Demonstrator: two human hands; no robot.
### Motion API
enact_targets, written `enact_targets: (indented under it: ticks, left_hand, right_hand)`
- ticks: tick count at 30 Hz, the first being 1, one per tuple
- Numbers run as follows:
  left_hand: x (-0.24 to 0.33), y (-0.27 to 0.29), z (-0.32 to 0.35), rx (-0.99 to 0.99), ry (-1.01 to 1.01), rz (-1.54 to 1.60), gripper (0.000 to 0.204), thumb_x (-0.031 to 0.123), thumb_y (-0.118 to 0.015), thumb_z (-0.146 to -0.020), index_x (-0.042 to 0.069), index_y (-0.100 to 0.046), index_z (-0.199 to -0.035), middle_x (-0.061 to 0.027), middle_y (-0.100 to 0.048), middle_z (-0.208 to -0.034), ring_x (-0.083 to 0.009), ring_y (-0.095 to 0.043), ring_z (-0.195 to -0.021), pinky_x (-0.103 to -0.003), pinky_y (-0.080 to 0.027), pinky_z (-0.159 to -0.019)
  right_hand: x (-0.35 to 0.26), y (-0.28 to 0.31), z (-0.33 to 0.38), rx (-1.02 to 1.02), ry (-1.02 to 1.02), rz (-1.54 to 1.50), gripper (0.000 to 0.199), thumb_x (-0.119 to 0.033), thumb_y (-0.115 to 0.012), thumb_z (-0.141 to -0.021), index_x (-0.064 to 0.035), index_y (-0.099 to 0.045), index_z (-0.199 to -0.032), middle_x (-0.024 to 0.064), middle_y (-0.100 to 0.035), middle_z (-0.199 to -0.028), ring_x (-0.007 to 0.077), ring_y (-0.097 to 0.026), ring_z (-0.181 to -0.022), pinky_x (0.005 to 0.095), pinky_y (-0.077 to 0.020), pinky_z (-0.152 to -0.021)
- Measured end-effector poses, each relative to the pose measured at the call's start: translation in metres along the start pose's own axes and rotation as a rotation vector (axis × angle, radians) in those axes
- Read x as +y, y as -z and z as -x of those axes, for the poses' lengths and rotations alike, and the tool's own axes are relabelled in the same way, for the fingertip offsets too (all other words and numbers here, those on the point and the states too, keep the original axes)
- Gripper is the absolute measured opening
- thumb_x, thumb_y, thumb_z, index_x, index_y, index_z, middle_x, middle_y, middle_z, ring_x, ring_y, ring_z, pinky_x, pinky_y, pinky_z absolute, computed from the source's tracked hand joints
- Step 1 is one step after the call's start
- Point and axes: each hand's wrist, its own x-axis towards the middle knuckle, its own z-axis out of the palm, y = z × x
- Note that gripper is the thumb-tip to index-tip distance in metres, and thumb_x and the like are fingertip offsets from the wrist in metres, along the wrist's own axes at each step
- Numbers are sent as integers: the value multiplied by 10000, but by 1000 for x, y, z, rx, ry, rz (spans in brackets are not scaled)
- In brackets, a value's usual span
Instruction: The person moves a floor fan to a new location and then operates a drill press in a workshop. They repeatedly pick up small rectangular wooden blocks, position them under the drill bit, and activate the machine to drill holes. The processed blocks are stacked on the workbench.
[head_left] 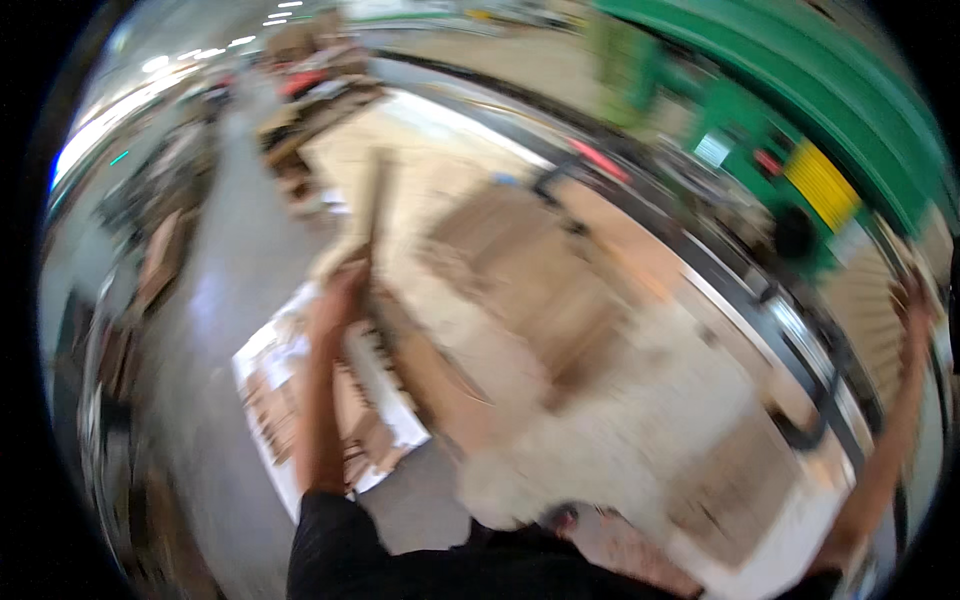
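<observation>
My left hand [345, 290] is closed round a narrow brown wooden strip [378, 205], which stands up from the fist over the left edge of the worktable. Far out at the right, my raised right hand [912, 300] is beside pale slatted wooden pieces [870, 325]. Motion smears its fingers, so I cannot make out whether it grips anything. Between my arms lies the dusty, light-coloured worktable [620, 450]. A brown stack of flat boards [535, 270] sits on its middle, blurred. Closer to me, a brown flat piece [730, 490] rests at the table's right side.
A large green machine [800, 60] with a yellow panel [822, 185] stands at the far right. A metal rail [740, 300] runs along the table's far edge. Below my left forearm, wooden pieces lie on a white sheet [410, 425]. Piled material [165, 250] lines the grey floor [220, 330].
</observation>
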Motion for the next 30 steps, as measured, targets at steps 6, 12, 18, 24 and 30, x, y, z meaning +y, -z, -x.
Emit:
enact_targets:
  ticks: [6,12,18,24,30]
  left_hand:
    - [243,-104,214,-51,-110,880,656,199,-648,-887,-26,-376,-1440,-159,-594,-1252,-184,-644,-971,-302,-561,-722]
    - [301,-249,242,-651,107,577,469,165,-618,-892,-14,-534,-1317,-110,-637,-1158,-153,-611,-954,-308,-493,-852]
    - [303,-352,222,-827,122,473,379,91,-564,-888,-32,-564,-1247,-81,-649,-1082,-155,-599,-936,-314,-481,-874]
    - [294,-404,211,-757,-35,344,335,77,-553,-823,-75,-618,-1115,-170,-696,-977,-219,-635,-900,-346,-487,-850]
    - [316,-412,219,-833,-46,315,385,74,-521,-915,-62,-553,-1274,-116,-659,-1141,-170,-599,-1018,-319,-467,-931]
  right_hand:
    - [8,30,182,76,-165,-173,512,-402,-619,-959,-35,-566,-1311,84,-677,-1128,172,-662,-973,295,-528,-837]
    - [75,35,345,114,-394,-312,529,-420,-571,-983,0,-557,-1303,124,-638,-1176,230,-667,-988,329,-539,-843]
    - [54,-24,435,159,-538,-488,555,-479,-561,-975,-19,-573,-1285,115,-644,-1199,249,-658,-1028,358,-530,-869]
    - [38,-64,450,147,-505,-571,650,-508,-480,-1000,15,-472,-1386,150,-525,-1383,273,-537,-1247,387,-409,-1068]
    - [19,-91,428,110,-487,-649,944,-688,-373,-947,101,-299,-1460,233,-358,-1503,336,-401,-1364,416,-320,-1129]
